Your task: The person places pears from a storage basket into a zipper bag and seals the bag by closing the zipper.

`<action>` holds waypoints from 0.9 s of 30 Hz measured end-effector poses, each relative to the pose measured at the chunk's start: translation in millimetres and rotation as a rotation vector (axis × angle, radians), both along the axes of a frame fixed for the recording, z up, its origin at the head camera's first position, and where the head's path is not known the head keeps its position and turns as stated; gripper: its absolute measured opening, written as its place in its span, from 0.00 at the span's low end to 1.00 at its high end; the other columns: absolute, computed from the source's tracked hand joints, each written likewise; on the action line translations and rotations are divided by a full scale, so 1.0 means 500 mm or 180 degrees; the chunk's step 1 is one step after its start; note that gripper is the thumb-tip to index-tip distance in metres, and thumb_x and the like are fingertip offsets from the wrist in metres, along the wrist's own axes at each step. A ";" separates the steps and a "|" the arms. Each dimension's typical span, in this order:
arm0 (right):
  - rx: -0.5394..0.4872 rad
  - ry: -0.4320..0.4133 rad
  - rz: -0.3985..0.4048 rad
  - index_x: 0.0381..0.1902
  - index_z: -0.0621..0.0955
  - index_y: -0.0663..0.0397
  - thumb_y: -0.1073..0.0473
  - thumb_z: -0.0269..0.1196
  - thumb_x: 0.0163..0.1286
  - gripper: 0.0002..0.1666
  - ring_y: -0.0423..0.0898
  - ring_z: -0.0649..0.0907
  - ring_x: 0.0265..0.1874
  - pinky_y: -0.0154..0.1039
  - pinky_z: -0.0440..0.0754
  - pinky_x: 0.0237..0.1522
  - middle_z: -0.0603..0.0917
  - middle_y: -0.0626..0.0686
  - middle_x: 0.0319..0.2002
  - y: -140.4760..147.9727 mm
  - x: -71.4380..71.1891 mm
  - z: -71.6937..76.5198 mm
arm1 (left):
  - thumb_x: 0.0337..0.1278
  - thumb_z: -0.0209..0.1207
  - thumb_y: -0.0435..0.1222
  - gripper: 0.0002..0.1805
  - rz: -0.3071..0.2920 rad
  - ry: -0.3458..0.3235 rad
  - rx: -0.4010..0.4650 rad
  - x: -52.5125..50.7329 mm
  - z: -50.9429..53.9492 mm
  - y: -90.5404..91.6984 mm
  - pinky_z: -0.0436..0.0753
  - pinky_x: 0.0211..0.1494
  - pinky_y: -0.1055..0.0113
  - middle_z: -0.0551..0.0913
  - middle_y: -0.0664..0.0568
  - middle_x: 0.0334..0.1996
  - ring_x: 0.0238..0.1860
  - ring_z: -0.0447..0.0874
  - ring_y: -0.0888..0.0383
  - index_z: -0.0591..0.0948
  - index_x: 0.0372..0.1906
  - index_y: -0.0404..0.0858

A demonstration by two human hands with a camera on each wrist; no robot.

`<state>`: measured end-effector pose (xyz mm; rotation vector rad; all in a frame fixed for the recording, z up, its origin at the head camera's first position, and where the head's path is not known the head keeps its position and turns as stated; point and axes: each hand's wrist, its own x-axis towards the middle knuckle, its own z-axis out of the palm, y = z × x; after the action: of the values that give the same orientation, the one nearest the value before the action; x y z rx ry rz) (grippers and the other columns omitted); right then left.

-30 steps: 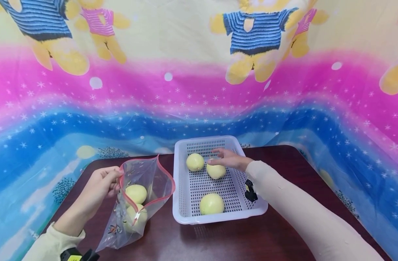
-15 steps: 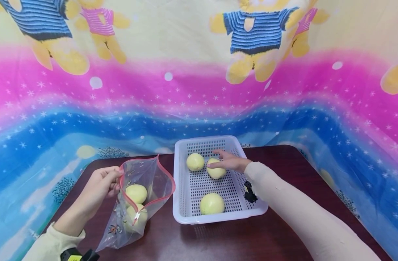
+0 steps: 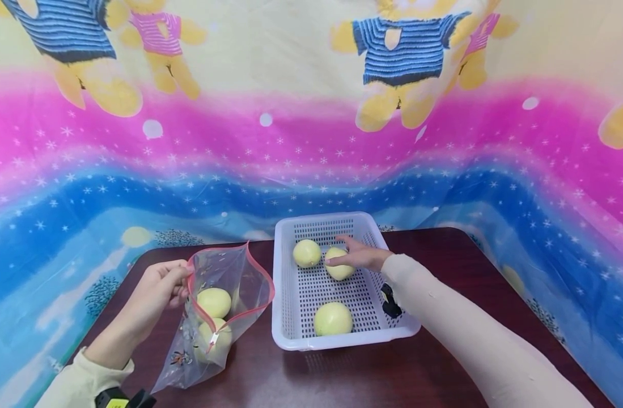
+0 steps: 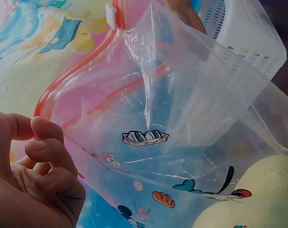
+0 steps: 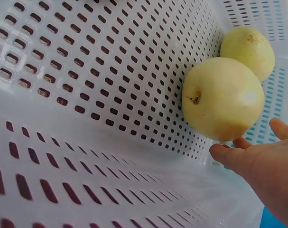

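My left hand (image 3: 160, 286) pinches the red zip edge of a clear bag (image 3: 189, 362), whose mouth gapes; two pale yellow-green round fruits (image 3: 213, 302) lie inside it. In the left wrist view the hand (image 4: 39, 171) has its thumb and forefinger together at the red rim (image 4: 63, 83). My right hand (image 3: 361, 254) is inside the white basket (image 3: 344, 342), fingers spread at the back right fruit (image 3: 340, 271). From the right wrist view, the fingers of the hand (image 5: 257, 166) are beside that fruit (image 5: 222, 99), not curled round it; contact is unclear.
A second fruit (image 3: 306, 253) lies at the basket's back left and a third (image 3: 333, 319) near its front wall. The basket stands on a dark red table (image 3: 342, 379), right of the bag. A printed cloth (image 3: 311, 141) hangs behind.
My right hand has lowered slightly toward the back right fruit. The left hand and the bag have stayed in place.
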<state>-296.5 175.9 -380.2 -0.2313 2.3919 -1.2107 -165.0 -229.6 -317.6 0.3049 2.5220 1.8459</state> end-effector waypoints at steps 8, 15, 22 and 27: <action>0.0192 0.0018 -0.0044 0.82 0.45 0.52 0.45 0.67 0.67 0.59 0.63 0.48 0.81 0.67 0.53 0.77 0.45 0.63 0.82 -0.003 0.000 -0.008 | 0.76 0.46 0.34 0.20 -0.0051 0.0002 0.0061 -0.001 0.000 0.001 0.64 0.17 0.65 0.71 0.59 0.13 0.15 0.65 0.67 0.72 0.21 0.41; 0.0317 0.0001 -0.0142 0.81 0.41 0.56 0.50 0.68 0.68 0.61 0.64 0.47 0.81 0.65 0.52 0.78 0.44 0.65 0.81 -0.011 0.008 -0.012 | 0.76 0.46 0.34 0.20 -0.0039 0.0030 0.0037 -0.001 -0.001 0.001 0.62 0.18 0.63 0.70 0.59 0.13 0.15 0.64 0.65 0.71 0.21 0.40; 0.0346 0.0093 -0.0159 0.79 0.51 0.60 0.56 0.69 0.66 0.54 0.64 0.67 0.72 0.61 0.64 0.74 0.63 0.67 0.73 -0.012 0.010 -0.029 | 0.76 0.46 0.34 0.20 -0.0068 0.0020 0.0088 -0.001 -0.001 0.003 0.57 0.20 0.57 0.70 0.59 0.13 0.15 0.64 0.66 0.71 0.21 0.40; 0.0347 0.0094 -0.0117 0.78 0.54 0.56 0.59 0.70 0.66 0.51 0.62 0.71 0.68 0.60 0.68 0.72 0.66 0.65 0.70 -0.014 0.006 -0.038 | 0.76 0.46 0.34 0.20 -0.0083 0.0015 0.0090 -0.001 -0.001 0.002 0.57 0.19 0.58 0.70 0.59 0.13 0.15 0.62 0.64 0.71 0.21 0.40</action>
<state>-293.3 169.0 -399.1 -0.1725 2.4888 -1.0959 -165.7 -228.6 -318.2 0.3414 2.4844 1.8752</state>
